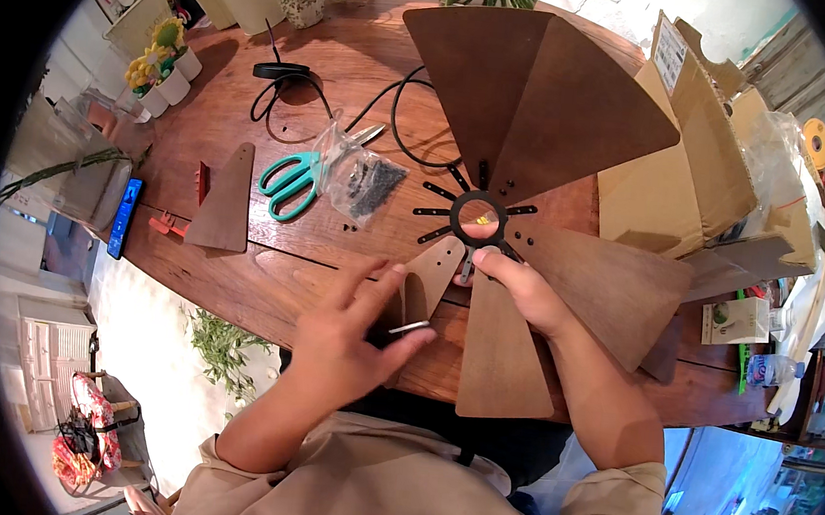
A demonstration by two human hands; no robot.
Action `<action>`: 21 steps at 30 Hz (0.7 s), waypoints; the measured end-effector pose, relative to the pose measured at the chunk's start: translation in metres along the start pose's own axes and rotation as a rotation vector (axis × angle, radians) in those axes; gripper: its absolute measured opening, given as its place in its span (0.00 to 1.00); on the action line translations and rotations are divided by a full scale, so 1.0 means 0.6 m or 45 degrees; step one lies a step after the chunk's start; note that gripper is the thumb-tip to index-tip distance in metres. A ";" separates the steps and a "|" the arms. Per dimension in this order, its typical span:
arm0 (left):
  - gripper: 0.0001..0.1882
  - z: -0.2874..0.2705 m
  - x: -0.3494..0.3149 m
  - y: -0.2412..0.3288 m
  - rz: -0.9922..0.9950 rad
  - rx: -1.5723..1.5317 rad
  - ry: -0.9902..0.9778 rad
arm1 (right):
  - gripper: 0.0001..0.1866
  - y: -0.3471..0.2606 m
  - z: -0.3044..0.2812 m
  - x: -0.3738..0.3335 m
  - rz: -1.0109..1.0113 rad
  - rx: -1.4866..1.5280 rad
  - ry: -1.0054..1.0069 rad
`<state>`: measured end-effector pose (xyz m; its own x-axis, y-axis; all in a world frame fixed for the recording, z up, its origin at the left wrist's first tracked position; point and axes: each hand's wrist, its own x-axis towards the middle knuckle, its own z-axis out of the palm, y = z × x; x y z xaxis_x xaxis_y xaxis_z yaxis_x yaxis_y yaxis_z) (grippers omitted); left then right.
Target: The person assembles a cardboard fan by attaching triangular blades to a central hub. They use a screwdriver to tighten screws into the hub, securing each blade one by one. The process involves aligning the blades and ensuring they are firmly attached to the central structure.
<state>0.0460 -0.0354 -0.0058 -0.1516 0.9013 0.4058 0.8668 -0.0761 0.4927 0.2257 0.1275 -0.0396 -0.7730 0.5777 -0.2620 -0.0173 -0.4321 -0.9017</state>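
My right hand (523,286) pinches the edge of a black ring-shaped hub (453,212) with slotted arms, its thumb on top beside a brown fan-shaped blade (499,350). My left hand (348,337) has its fingers and thumb around the wide end of a tilted brown blade (427,280), whose narrow holed end lies near the hub's arms. A brown blade (602,285) spreads right of the hub; large brown panels (548,95) fan out beyond it. Small black screws (508,185) lie near the hub. Fingers under the hub are mostly hidden.
A clear bag of black screws (370,183) lies by teal-handled scissors (291,184). Farther left are a loose brown blade (227,206), red pieces (171,225) and a phone (125,218). A black cable (394,113) crosses behind. An opened cardboard box (697,153) stands right.
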 end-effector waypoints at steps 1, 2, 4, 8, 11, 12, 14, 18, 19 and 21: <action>0.29 -0.007 0.005 -0.014 0.034 -0.045 0.054 | 0.17 0.001 -0.003 0.001 -0.001 0.007 -0.003; 0.21 -0.015 0.007 -0.028 -0.133 -0.184 0.130 | 0.20 -0.001 -0.003 0.000 0.008 -0.032 -0.012; 0.13 -0.035 0.029 -0.071 -0.316 -0.087 0.096 | 0.23 0.000 -0.005 -0.002 0.015 -0.064 -0.008; 0.09 -0.041 0.067 -0.118 -0.285 -0.102 -0.024 | 0.22 0.002 -0.005 -0.001 0.003 -0.023 -0.009; 0.08 -0.038 0.084 -0.132 -0.197 -0.041 -0.092 | 0.22 0.004 -0.007 0.003 0.013 -0.040 -0.014; 0.08 -0.036 0.086 -0.136 -0.197 -0.043 -0.096 | 0.21 0.003 -0.006 0.004 0.035 -0.060 -0.013; 0.08 -0.029 0.088 -0.141 -0.143 -0.049 -0.096 | 0.19 0.004 -0.004 0.004 0.001 -0.019 0.003; 0.06 -0.037 0.091 -0.111 -0.237 0.062 -0.144 | 0.18 0.012 -0.010 0.006 -0.030 0.012 0.007; 0.04 -0.039 0.087 -0.094 -0.363 -0.164 -0.174 | 0.18 0.012 -0.010 0.007 -0.029 0.013 0.014; 0.02 -0.033 0.070 -0.083 -0.432 -0.573 -0.216 | 0.17 0.009 -0.004 0.008 -0.100 -0.021 -0.011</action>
<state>-0.0127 -0.0020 0.0020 -0.2750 0.9597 0.0581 0.4905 0.0881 0.8669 0.2233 0.1295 -0.0466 -0.7750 0.6036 -0.1871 -0.0679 -0.3740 -0.9249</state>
